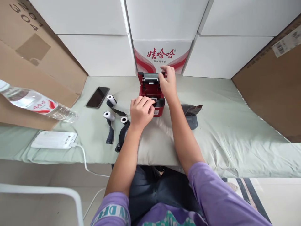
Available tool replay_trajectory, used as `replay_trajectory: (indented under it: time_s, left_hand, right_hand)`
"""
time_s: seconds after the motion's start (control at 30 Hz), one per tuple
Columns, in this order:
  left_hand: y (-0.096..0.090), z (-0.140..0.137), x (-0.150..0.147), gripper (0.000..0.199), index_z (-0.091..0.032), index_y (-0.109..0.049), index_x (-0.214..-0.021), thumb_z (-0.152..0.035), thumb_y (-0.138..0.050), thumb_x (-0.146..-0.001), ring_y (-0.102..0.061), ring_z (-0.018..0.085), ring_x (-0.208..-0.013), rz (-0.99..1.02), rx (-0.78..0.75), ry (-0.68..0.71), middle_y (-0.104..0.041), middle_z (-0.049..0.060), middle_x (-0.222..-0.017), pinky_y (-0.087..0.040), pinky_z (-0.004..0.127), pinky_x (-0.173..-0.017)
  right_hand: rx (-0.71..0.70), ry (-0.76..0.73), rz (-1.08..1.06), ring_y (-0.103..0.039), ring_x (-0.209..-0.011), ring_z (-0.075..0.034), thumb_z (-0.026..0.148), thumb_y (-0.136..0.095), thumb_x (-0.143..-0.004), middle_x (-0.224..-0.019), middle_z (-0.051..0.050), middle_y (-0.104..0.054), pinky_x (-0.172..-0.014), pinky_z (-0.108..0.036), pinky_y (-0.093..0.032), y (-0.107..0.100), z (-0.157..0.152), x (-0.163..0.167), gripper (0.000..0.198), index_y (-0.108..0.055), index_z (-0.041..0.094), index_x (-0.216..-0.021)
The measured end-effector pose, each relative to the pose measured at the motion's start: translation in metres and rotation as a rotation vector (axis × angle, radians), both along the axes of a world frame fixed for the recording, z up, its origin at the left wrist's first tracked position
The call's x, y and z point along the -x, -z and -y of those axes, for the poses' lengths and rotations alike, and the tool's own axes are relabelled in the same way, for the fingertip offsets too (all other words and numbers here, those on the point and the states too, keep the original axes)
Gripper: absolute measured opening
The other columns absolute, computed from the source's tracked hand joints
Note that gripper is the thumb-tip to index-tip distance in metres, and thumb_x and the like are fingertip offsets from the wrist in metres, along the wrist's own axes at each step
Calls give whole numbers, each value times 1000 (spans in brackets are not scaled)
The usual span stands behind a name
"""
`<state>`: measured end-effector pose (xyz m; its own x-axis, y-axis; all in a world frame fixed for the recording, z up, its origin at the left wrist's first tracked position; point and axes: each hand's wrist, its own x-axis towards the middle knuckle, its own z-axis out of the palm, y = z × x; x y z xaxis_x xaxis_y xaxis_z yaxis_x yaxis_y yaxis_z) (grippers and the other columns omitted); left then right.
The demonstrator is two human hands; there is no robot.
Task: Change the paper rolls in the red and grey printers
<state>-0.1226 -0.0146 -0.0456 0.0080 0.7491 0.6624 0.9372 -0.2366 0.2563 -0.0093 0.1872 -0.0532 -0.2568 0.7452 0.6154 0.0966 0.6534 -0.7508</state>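
My left hand (141, 110) curls over the front of a small red printer (152, 94) at the middle of the cloth-covered table (223, 131), hiding what its fingers grip. My right hand (167, 82) pinches the raised lid's top edge. The box (162, 55) behind reads "娃哈哈"; the cardboard (25, 18) shows "304".

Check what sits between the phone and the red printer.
In the head view, a small paper roll trailing a dark strip lies between the phone and the red printer, on the green cloth.
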Motion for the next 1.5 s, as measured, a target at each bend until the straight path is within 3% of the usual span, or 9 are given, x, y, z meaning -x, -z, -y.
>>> replay_trajectory:
  time_s: [0.17, 0.37, 0.43, 0.53, 0.63, 0.77, 0.97, 1.2, 1.5]
  left_hand:
    - [15, -2, 0, 27, -30, -74, -99, -16, -51, -96, -66, 30, -109, 54, -12, -39, -77, 8, -107, -43, 52, -96]
    - [26, -5, -2, 21, -26, -76, -99, -24, -55, -96, -67, 28, -108, 220, -134, 31, -78, 8, -103, -41, 47, -105]
    - [28, -8, -4, 21, -23, -75, -105, -30, -56, -97, -65, 27, -113, 409, -205, 17, -77, 9, -108, -41, 45, -110]
    - [31, -20, -4, 28, -21, -70, -117, -37, -57, -98, -62, 24, -123, 868, -281, -28, -72, 10, -124, -44, 38, -112]
    - [34, -37, -1, 34, -21, -67, -123, -39, -61, -95, -63, 22, -127, 1315, -204, 7, -69, 9, -132, -48, 32, -109]
    - [35, -50, 5, 38, -22, -69, -119, -30, -69, -83, -64, 23, -128, 1577, -103, 78, -70, 7, -132, -51, 30, -107]
    - [34, -54, 15, 40, -22, -71, -108, -22, -70, -67, -67, 23, -120, 1638, -59, 69, -74, 5, -120, -54, 29, -99]
    - [37, -58, 20, 40, -22, -70, -107, -28, -74, -68, -69, 22, -112, 1613, -43, 74, -73, 4, -114, -56, 28, -91]
    - [33, -58, 21, 32, -22, -68, -96, -20, -68, -65, -68, 17, -93, 1622, -36, 71, -72, 1, -99, -54, 23, -76]
  right_hand:
    - [176, 35, -54, -53, -133, -29, 42, -56, -96, -118, -6, -60, -123, -57, -40, 8, 37, -10, 27, -56, 28, -119]
    - [555, 4, -317, -52, -137, -27, 42, -66, -80, -146, -7, -55, -123, -50, -41, 32, 65, -10, 59, -49, 30, -135]
    - [657, -50, -415, -54, -137, -26, 40, -65, -76, -145, -6, -58, -122, -47, -42, 33, 70, -6, 61, -51, 28, -135]
    - [721, -103, -506, -57, -134, -24, 36, -61, -73, -143, -3, -61, -121, -44, -45, 31, 77, -2, 59, -53, 28, -131]
    - [750, -130, -557, -58, -132, -24, 33, -60, -69, -142, -2, -62, -120, -44, -46, 29, 81, 0, 60, -54, 27, -129]
    - [740, -160, -569, -58, -132, -24, 31, -60, -67, -142, -2, -63, -121, -45, -45, 31, 81, -2, 62, -54, 27, -129]
    - [727, -192, -546, -58, -133, -25, 32, -62, -67, -141, -2, -64, -120, -45, -46, 37, 73, -3, 65, -53, 27, -131]
    - [690, -201, -502, -58, -134, -24, 34, -63, -70, -141, -2, -64, -119, -45, -48, 42, 68, -5, 62, -55, 27, -131]
    - [679, -211, -473, -58, -135, -26, 31, -63, -67, -142, -2, -64, -119, -45, -48, 40, 67, -7, 66, -54, 27, -133]
